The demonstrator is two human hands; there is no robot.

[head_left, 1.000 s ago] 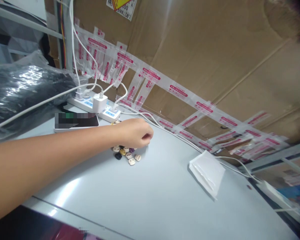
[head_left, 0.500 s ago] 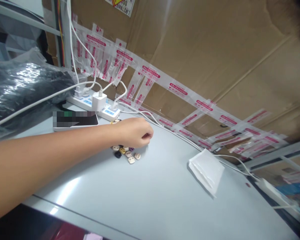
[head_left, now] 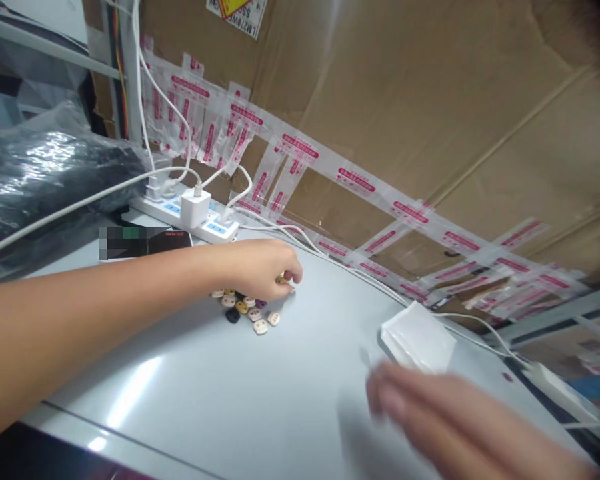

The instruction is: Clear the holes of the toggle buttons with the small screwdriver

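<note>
My left hand reaches across the grey table and rests over a small pile of coloured two-hole beads. Its fingers are pinched on one small yellowish bead at the fingertips. My right hand comes in from the lower right, blurred by motion, fingers stretched toward a stack of small clear plastic bags. Whether it touches the bags I cannot tell.
A white power strip with chargers and white cables lies at the back, beside a phone. A black bundle in clear plastic sits at the left. Taped cardboard forms the back wall. Another white block lies at the right edge.
My right hand has come into view from the lower right. My left hand has stayed over the beads, and a bead now shows at its fingertips.
</note>
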